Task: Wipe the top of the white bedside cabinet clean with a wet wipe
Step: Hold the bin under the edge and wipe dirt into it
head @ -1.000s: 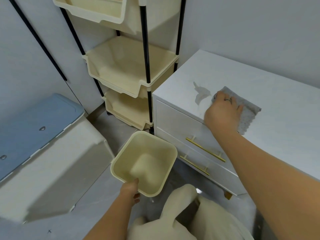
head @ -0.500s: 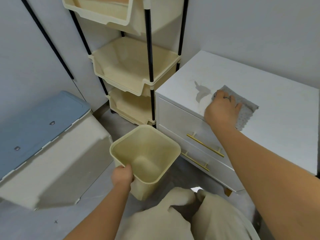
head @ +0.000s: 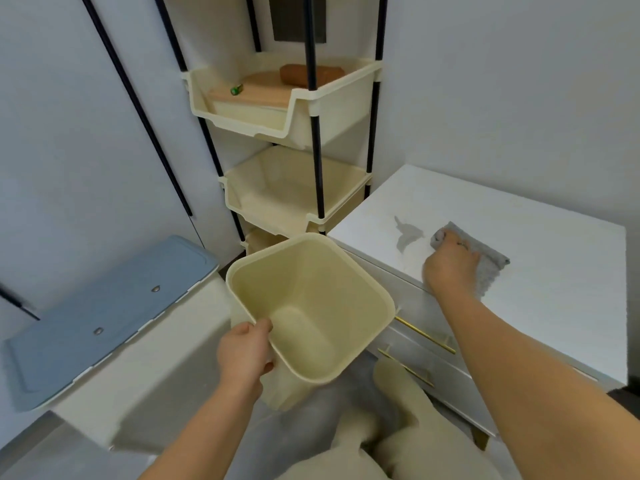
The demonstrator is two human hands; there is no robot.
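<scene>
The white bedside cabinet (head: pixel 540 237) stands at the right, its top facing me. A grey smear (head: pixel 408 233) marks the top near the left front corner. My right hand (head: pixel 450 268) presses a grey wet wipe (head: pixel 491 268) flat on the top, just right of the smear, with the fingers bent over the wipe's front edge. My left hand (head: pixel 246 355) grips the near rim of an empty cream plastic bin (head: pixel 311 306), holding it up beside the cabinet's left front corner.
A cream three-tier rack (head: pixel 294 188) on black poles stands left of the cabinet; its top tray holds a wooden board and a brown roll. A storage box with a blue lid (head: pixel 104 313) sits at lower left. Gold drawer handles (head: pixel 426 337) face me.
My left hand has lifted the cream bin up and toward the cabinet corner. My right hand stays pressed on the wipe at about the same spot by the smear. The view has tilted upward.
</scene>
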